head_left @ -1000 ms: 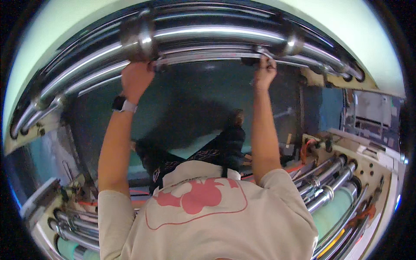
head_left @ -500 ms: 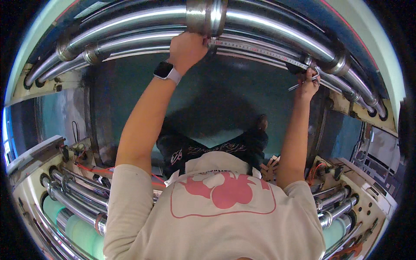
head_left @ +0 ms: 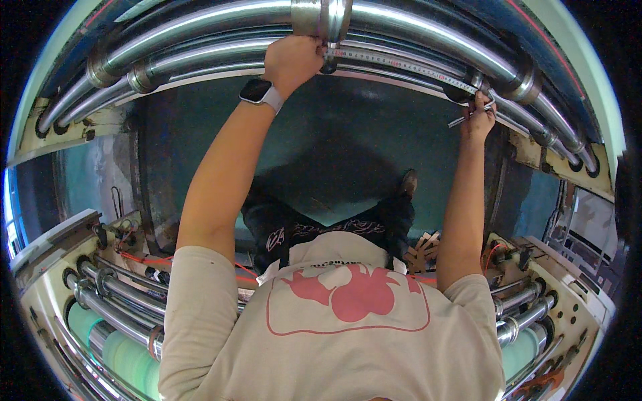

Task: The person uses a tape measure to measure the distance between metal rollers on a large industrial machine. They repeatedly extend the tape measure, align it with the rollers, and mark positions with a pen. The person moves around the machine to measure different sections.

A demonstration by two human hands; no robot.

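Observation:
Both my arms reach up to a bank of shiny steel rollers (head_left: 200,27). My left hand (head_left: 292,61), with a smartwatch (head_left: 259,92) on its wrist, is closed on one end of a yellow measuring tape (head_left: 401,67), just under a steel collar (head_left: 321,17) on the roller. The tape runs along the roller to my right hand (head_left: 479,117), which pinches the other end against the roller. A thin pen-like stick (head_left: 461,121) also pokes out of that hand.
More steel rollers and pale green rolls sit in the machine frames at lower left (head_left: 114,301) and lower right (head_left: 528,314). Orange cables (head_left: 144,259) run along the left frame. Wooden pieces (head_left: 425,244) lie near my right leg on the dark teal surface (head_left: 348,147).
The view has swung, so both hands now sit further right along the rollers. My left hand has come up under the steel collar. The tape stays stretched between the hands.

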